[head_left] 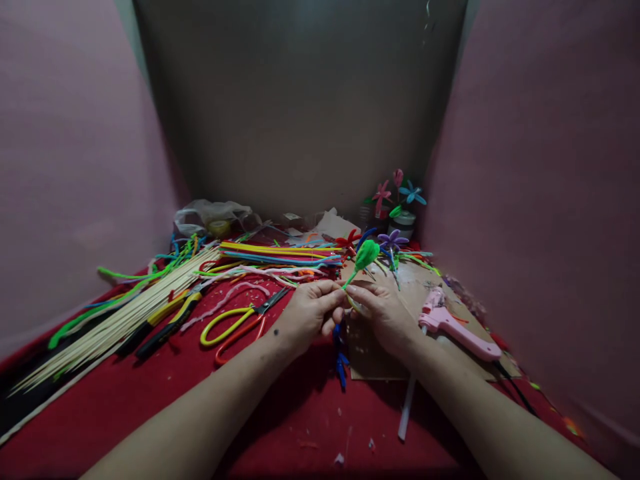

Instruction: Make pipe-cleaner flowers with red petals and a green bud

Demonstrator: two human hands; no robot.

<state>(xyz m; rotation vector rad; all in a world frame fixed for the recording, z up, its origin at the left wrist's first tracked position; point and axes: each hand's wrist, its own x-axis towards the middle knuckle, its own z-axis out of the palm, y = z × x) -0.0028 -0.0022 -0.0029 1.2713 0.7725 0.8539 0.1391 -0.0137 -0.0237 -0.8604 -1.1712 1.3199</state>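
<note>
A bright green fuzzy bud on a green stem (367,255) rises between my hands, tilted up to the right. My left hand (316,308) pinches the lower stem with thumb and fingers. Close beside it, my right hand (381,312) has its thumb and fingers closed on the same stem. The stem's lower end is hidden by the fingers. Below the hands hangs or lies a dark blue fuzzy piece (341,363); which of the two, I cannot tell.
Scissors (227,327), pliers (173,323) and a bundle of thin sticks (125,313) lie left on the red cloth (300,427). A pink glue gun (457,328) rests on cardboard (380,363) at right. Fuzzy stems (280,253) and finished flowers (412,193) stand behind.
</note>
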